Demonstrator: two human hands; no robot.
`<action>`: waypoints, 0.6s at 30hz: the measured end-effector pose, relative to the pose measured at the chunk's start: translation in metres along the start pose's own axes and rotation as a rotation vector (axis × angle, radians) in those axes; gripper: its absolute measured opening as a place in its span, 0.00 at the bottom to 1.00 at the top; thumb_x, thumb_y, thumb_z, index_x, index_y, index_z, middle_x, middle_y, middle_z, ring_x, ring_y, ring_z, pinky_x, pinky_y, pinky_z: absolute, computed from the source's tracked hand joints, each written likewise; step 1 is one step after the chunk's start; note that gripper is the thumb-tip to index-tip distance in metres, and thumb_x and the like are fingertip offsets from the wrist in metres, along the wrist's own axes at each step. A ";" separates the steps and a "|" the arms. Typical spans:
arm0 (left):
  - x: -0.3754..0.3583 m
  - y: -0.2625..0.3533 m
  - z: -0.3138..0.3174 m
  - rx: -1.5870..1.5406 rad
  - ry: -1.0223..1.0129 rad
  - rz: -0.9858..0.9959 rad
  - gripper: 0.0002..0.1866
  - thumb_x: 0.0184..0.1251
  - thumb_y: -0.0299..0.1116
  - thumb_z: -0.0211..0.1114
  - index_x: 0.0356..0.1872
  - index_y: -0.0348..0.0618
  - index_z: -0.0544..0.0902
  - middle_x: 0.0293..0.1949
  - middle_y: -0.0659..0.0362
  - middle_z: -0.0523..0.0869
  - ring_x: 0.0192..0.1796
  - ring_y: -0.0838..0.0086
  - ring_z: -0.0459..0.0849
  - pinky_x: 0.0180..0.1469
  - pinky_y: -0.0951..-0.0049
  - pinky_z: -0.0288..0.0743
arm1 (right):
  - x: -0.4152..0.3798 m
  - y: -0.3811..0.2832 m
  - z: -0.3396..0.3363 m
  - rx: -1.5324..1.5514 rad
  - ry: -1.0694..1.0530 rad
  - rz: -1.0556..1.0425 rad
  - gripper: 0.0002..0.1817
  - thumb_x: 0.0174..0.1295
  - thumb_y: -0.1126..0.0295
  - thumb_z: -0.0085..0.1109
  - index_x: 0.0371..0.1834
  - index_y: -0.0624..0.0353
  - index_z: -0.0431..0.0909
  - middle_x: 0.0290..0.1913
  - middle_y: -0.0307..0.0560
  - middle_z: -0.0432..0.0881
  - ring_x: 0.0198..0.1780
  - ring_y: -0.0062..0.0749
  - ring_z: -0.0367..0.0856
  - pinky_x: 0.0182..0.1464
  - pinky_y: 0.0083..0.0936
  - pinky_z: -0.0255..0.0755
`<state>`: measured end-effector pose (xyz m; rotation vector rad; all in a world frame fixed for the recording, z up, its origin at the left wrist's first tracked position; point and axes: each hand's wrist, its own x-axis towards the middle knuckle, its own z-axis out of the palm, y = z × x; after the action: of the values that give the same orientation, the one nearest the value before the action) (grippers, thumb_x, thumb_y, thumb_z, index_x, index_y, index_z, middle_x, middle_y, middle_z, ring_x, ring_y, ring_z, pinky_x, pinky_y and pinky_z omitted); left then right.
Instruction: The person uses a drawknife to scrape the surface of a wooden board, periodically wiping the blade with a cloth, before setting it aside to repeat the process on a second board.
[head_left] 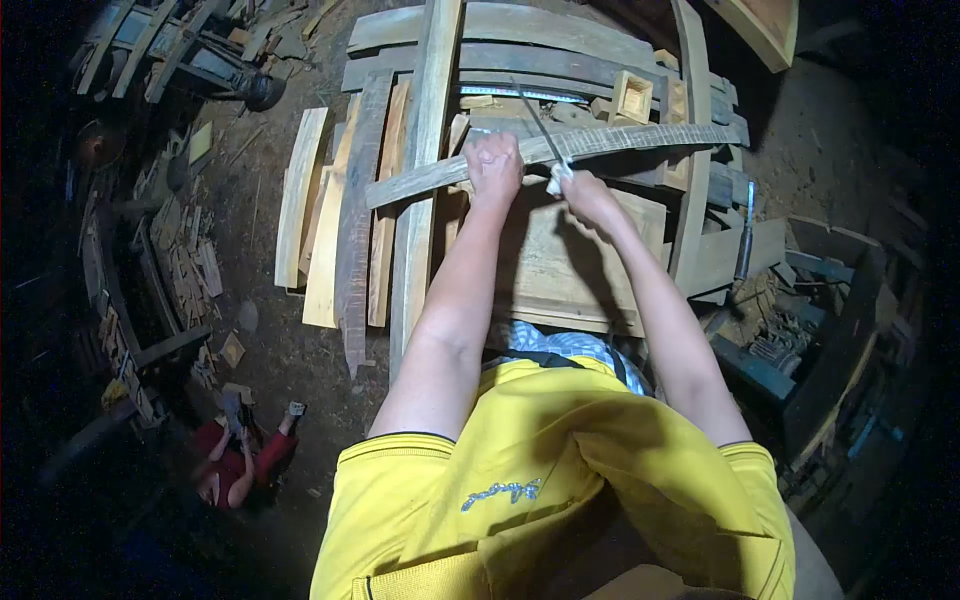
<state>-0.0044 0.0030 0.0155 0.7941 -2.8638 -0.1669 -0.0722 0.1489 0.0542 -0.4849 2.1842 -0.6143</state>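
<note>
A long, slightly curved wooden strip (640, 141) with many short marks across its face lies crosswise over two upright-running boards. My left hand (493, 165) is closed around the strip left of its middle. In my right hand (590, 197) is a long, thin-bladed tool (541, 125), its handle end wrapped in something white. The dark blade slants up and left, crossing the strip just right of my left hand. Whether its edge is toothed is too small to see. Beneath my forearms is a pale wooden panel (580, 265).
Long boards (427, 130) support the strip at left and right. Loose planks (325, 250) lean at the left, and a small wooden box (633, 97) sits behind the strip. A chisel-like tool (746, 235) stands at right. A person in red (245, 455) sits at lower left.
</note>
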 end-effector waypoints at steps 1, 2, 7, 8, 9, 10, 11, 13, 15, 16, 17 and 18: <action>0.001 0.000 -0.002 -0.008 -0.029 -0.009 0.04 0.52 0.31 0.58 0.29 0.48 0.79 0.30 0.57 0.81 0.35 0.67 0.81 0.42 0.63 0.64 | -0.010 -0.033 -0.014 0.009 -0.092 0.197 0.24 0.64 0.57 0.37 0.40 0.70 0.75 0.42 0.69 0.78 0.48 0.58 0.76 0.49 0.42 0.69; 0.000 0.000 0.000 -0.006 -0.029 -0.006 0.04 0.52 0.31 0.58 0.29 0.48 0.79 0.30 0.57 0.81 0.35 0.67 0.81 0.42 0.63 0.64 | -0.011 -0.033 -0.013 0.003 -0.050 0.172 0.25 0.64 0.56 0.37 0.39 0.70 0.76 0.41 0.69 0.78 0.48 0.58 0.76 0.48 0.42 0.68; -0.002 -0.001 0.004 0.028 0.072 0.016 0.05 0.53 0.30 0.55 0.29 0.46 0.78 0.30 0.56 0.81 0.36 0.65 0.80 0.41 0.61 0.64 | -0.042 0.002 0.000 -0.005 -0.064 0.105 0.26 0.66 0.55 0.34 0.40 0.68 0.76 0.40 0.69 0.78 0.45 0.60 0.76 0.46 0.44 0.67; -0.004 -0.002 0.005 0.024 0.065 0.007 0.05 0.53 0.30 0.55 0.29 0.46 0.78 0.30 0.56 0.81 0.36 0.65 0.80 0.41 0.61 0.64 | -0.049 0.012 0.002 -0.026 -0.010 0.002 0.25 0.66 0.53 0.34 0.34 0.66 0.74 0.27 0.56 0.74 0.30 0.46 0.72 0.33 0.39 0.65; -0.005 -0.002 0.008 0.015 0.090 0.011 0.05 0.53 0.30 0.55 0.29 0.46 0.78 0.30 0.55 0.81 0.36 0.65 0.80 0.41 0.60 0.64 | -0.053 0.017 0.004 -0.042 0.048 -0.100 0.26 0.67 0.51 0.34 0.29 0.63 0.73 0.15 0.44 0.70 0.15 0.31 0.69 0.20 0.33 0.64; -0.004 -0.001 0.008 0.008 0.123 0.022 0.05 0.53 0.29 0.55 0.29 0.46 0.78 0.30 0.55 0.81 0.36 0.64 0.80 0.41 0.60 0.64 | -0.051 0.002 -0.002 -0.043 0.009 -0.046 0.25 0.66 0.51 0.36 0.29 0.63 0.74 0.15 0.44 0.71 0.15 0.32 0.70 0.20 0.33 0.64; -0.004 -0.001 0.007 0.006 0.127 0.028 0.05 0.53 0.29 0.55 0.29 0.46 0.78 0.30 0.55 0.81 0.36 0.64 0.80 0.41 0.60 0.64 | -0.034 -0.008 -0.001 -0.041 0.017 -0.046 0.25 0.66 0.51 0.36 0.29 0.63 0.74 0.15 0.44 0.71 0.15 0.32 0.70 0.20 0.33 0.64; -0.004 0.000 0.004 -0.035 0.139 0.019 0.05 0.52 0.29 0.55 0.29 0.46 0.78 0.30 0.55 0.81 0.36 0.64 0.79 0.41 0.60 0.64 | -0.002 -0.022 -0.003 0.014 0.021 0.125 0.24 0.66 0.52 0.37 0.29 0.64 0.73 0.15 0.45 0.71 0.15 0.31 0.70 0.19 0.33 0.63; -0.004 -0.001 0.003 -0.017 0.145 0.031 0.05 0.52 0.29 0.55 0.29 0.46 0.78 0.30 0.55 0.81 0.36 0.64 0.79 0.41 0.61 0.64 | -0.002 -0.018 -0.002 0.024 0.025 0.092 0.24 0.65 0.53 0.38 0.29 0.64 0.73 0.15 0.45 0.71 0.14 0.31 0.70 0.19 0.33 0.64; -0.004 0.000 0.002 -0.008 0.143 0.032 0.05 0.51 0.28 0.55 0.29 0.46 0.78 0.31 0.54 0.81 0.36 0.63 0.79 0.41 0.61 0.65 | -0.003 -0.016 -0.003 0.021 0.021 0.065 0.24 0.65 0.53 0.38 0.29 0.65 0.73 0.14 0.45 0.71 0.14 0.31 0.70 0.19 0.33 0.64; -0.002 0.000 0.002 -0.010 0.146 0.026 0.05 0.51 0.28 0.55 0.29 0.46 0.78 0.31 0.54 0.81 0.36 0.63 0.79 0.41 0.61 0.65 | -0.013 -0.008 -0.002 0.012 0.034 0.018 0.24 0.65 0.53 0.38 0.29 0.64 0.74 0.14 0.46 0.70 0.13 0.31 0.69 0.18 0.33 0.63; 0.000 0.001 0.000 -0.022 0.144 0.027 0.05 0.51 0.28 0.55 0.29 0.46 0.78 0.31 0.54 0.81 0.37 0.63 0.79 0.41 0.61 0.65 | -0.035 -0.005 -0.003 0.027 0.035 0.025 0.23 0.65 0.54 0.38 0.29 0.64 0.74 0.14 0.45 0.70 0.13 0.31 0.69 0.18 0.32 0.63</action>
<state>-0.0046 0.0036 0.0154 0.7311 -2.7310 -0.1320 -0.0524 0.1638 0.0793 -0.4358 2.2086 -0.6420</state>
